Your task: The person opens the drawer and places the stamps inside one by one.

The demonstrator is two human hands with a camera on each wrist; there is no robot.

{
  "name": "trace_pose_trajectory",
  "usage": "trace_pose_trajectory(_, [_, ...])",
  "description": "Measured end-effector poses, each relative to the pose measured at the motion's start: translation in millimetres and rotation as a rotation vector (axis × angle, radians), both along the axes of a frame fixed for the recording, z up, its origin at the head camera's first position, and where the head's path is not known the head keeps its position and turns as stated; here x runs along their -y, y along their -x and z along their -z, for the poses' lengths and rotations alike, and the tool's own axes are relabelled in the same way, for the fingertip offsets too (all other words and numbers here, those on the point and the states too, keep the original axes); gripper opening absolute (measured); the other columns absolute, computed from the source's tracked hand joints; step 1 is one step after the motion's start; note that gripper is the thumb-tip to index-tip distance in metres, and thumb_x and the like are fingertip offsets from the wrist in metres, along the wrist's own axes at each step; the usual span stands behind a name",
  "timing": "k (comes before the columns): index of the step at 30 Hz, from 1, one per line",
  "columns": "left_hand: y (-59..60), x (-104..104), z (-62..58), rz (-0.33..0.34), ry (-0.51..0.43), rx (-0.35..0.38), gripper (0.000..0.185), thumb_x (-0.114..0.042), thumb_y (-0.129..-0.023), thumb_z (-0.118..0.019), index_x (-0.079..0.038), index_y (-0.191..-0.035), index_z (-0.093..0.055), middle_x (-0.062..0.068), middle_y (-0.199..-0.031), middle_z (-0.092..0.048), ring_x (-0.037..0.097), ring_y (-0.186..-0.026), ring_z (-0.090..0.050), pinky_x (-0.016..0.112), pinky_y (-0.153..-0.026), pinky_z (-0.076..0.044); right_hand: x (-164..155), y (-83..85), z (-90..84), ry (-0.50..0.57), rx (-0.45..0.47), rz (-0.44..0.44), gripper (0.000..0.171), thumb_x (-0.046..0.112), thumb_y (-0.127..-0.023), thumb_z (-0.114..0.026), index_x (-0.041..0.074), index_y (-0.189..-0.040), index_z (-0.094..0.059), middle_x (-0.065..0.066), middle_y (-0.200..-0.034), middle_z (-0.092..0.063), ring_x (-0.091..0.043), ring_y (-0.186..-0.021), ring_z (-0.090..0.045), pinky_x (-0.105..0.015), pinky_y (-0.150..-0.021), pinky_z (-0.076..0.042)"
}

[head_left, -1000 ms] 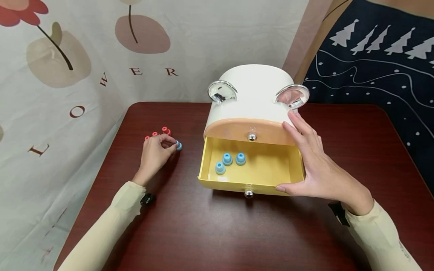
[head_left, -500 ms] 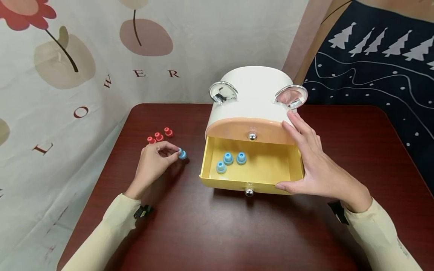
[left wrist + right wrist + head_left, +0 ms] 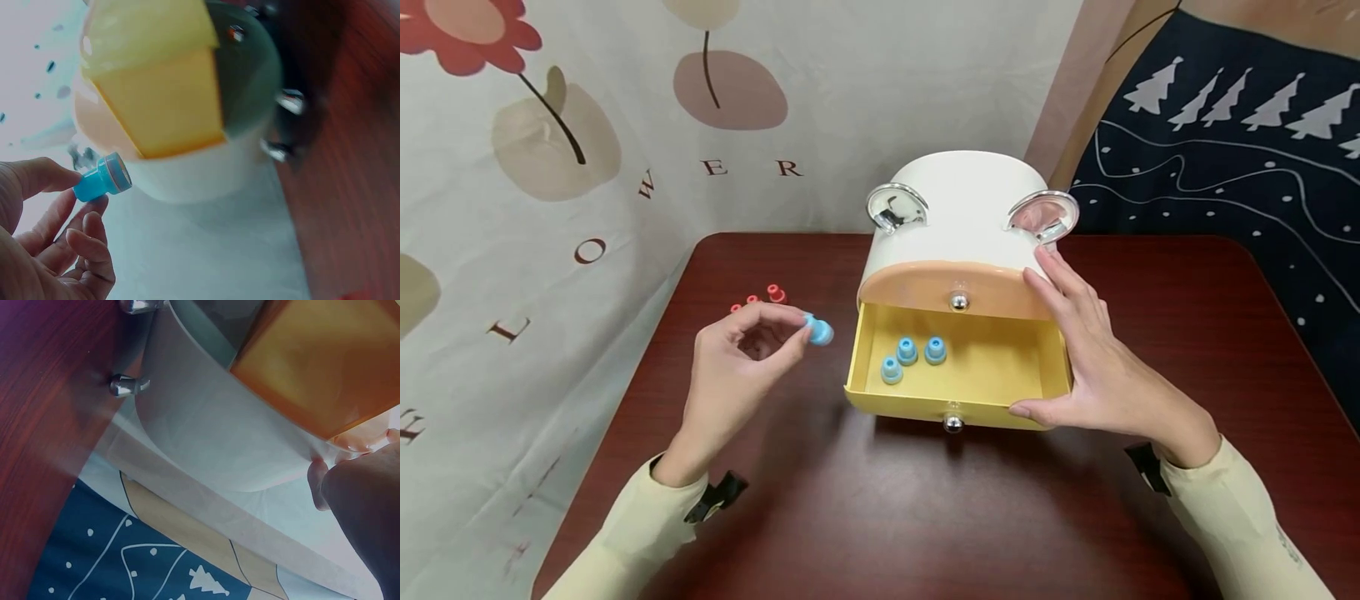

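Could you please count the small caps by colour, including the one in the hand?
Blue caps: 4; one pinched in the left hand at, three in the yellow drawer at.
Red caps: 3, on the table, around, partly hidden by the hand.
Total: 7.

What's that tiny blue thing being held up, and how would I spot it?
Start at the white drawer box on the dark red table, with its yellow drawer pulled open. Left of the drawer, the left hand pinches a small blue cap. It alone is in the air: three blue caps lie in the drawer, the red caps on the table.
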State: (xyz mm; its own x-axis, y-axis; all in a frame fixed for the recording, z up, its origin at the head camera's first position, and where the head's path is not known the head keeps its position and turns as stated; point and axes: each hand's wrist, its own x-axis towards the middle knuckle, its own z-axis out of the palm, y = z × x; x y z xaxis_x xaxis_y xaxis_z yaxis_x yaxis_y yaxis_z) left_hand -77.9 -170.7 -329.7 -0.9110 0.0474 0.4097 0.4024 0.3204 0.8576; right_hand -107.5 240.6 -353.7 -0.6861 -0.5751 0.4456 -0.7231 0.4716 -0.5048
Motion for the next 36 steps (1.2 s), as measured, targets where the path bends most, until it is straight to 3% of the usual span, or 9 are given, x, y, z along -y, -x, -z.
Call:
trace_pose_trajectory(6, [-5.0, -27, -13.9, 0.094, -0.003, -0.066, 0.020, 0.005, -0.088, -0.088, -0.009, -0.102, -0.083, 0.001, -0.101, -0.079, 0.019, -0.067, -0.053, 0.022, -0.056, -0.038, -2, -0.6, 2.2, 0.008, 0.009, 0.005, 0.128, 0.081, -0.083, -0.075, 0.010, -0.174, -0.019, -0.013, -0.181, -0.005, -0.038, -0.164, -0.004, -0.068, -0.116, -0.018])
trace_pose_trajectory(13, [2.2, -54, -16.1, 0.191, 0.057, -0.099, 0.021, 0.005, -0.085, -0.091, -0.010, -0.098, -0.084, -0.002, -0.097, -0.076, 0.020, -0.070, -0.053, 0.023, -0.057, -0.040, -2, -1.1, 3.1, 0.013, 0.008, 0.009, 0.128, 0.081, -0.083, -0.074, 0.010, -0.174, -0.020, -0.012, -0.181, -0.005, -0.038, -0.164, -0.004, -0.070, -0.114, -0.019])
trace_pose_trajectory(18, [11.5, -65, -12.5, 0.249, 0.152, -0.093, 0.020, 0.001, -0.085, -0.091, -0.015, -0.095, -0.085, -0.008, -0.094, -0.075, 0.018, -0.075, -0.052, 0.026, -0.060, -0.038, -1, -0.2, 2.1, 0.010, 0.028, 0.005, 0.129, 0.075, -0.081, -0.082, 0.012, -0.174, -0.019, -0.010, -0.181, -0.005, -0.038, -0.165, -0.001, -0.079, -0.114, -0.017])
trace_pose_trajectory(24, [22.6, -71, -11.6, 0.319, 0.307, -0.030, 0.014, -0.009, -0.088, -0.093, -0.019, -0.093, -0.085, -0.016, -0.091, -0.073, 0.018, -0.077, -0.053, 0.030, -0.063, -0.039, -1, 0.7, 1.0, 0.005, 0.033, -0.001, 0.131, 0.070, -0.078, -0.088, 0.013, -0.174, -0.019, -0.009, -0.181, -0.004, -0.038, -0.165, 0.000, -0.079, -0.114, -0.016])
trace_pose_trajectory(32, [37.6, -76, -7.6, 0.409, 0.485, 0.027, 0.012, -0.011, -0.086, -0.095, -0.019, -0.091, -0.088, -0.009, -0.078, -0.063, 0.024, -0.075, -0.053, 0.032, -0.060, -0.040, -2, 1.2, 1.0, 0.018, 0.031, -0.019, 0.134, 0.059, -0.074, -0.096, 0.012, -0.174, -0.020, -0.010, -0.181, -0.004, -0.039, -0.165, 0.002, -0.080, -0.114, -0.014])
trace_pose_trajectory(36, [42.5, -82, -7.0, 0.438, 0.611, 0.003, 0.009, -0.014, -0.087, -0.094, -0.020, -0.088, -0.087, -0.010, -0.075, -0.061, 0.016, -0.072, -0.049, 0.032, -0.064, -0.040, -2, 0.8, 0.7, 0.013, 0.032, -0.013, 0.133, 0.061, -0.075, -0.094, 0.013, -0.174, -0.019, -0.010, -0.181, -0.003, -0.039, -0.165, 0.001, -0.080, -0.113, -0.015])
